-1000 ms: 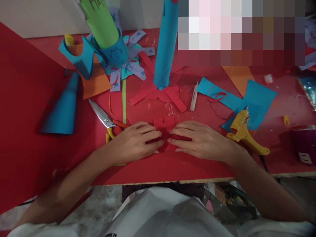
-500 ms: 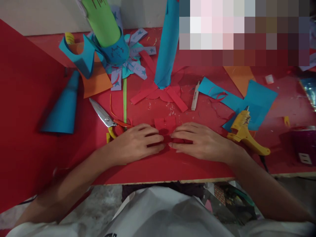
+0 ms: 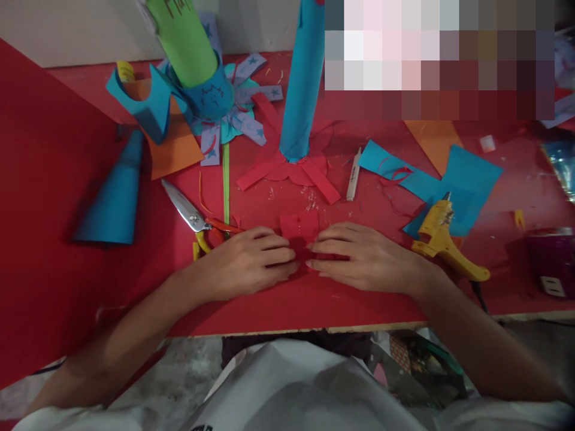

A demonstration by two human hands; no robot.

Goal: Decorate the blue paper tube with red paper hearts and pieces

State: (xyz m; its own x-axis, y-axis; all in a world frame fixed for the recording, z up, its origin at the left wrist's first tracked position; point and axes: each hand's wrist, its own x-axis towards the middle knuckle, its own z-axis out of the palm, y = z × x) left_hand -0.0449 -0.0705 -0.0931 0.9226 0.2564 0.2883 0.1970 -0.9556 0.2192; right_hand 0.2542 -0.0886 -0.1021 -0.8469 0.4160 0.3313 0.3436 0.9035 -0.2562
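Observation:
A small piece of red paper point(image 3: 300, 224) lies at the middle of the red table near its front edge. My left hand point(image 3: 249, 261) holds its left side with bent fingers. On the other side, my right hand point(image 3: 366, 257) has its fingers curled onto the same paper. The fingertips of both hands nearly meet over it, and its lower part is partly hidden. Close to my left hand are scissors point(image 3: 191, 218) with yellow and orange handles, the handles partly behind the hand. A yellow glue gun point(image 3: 442, 239) lies beside my right wrist.
A blue paper tube point(image 3: 302, 90) stands on a red flower-shaped base, left of a small white marker-like tube point(image 3: 354, 175). Farther left are a green tube point(image 3: 188, 45) in a blue collar and a blue paper cone point(image 3: 114, 194). Blue paper point(image 3: 471, 182) lies at right.
The view has shifted very slightly. Both hands stay at the red paper, with only a small movement of the fingers.

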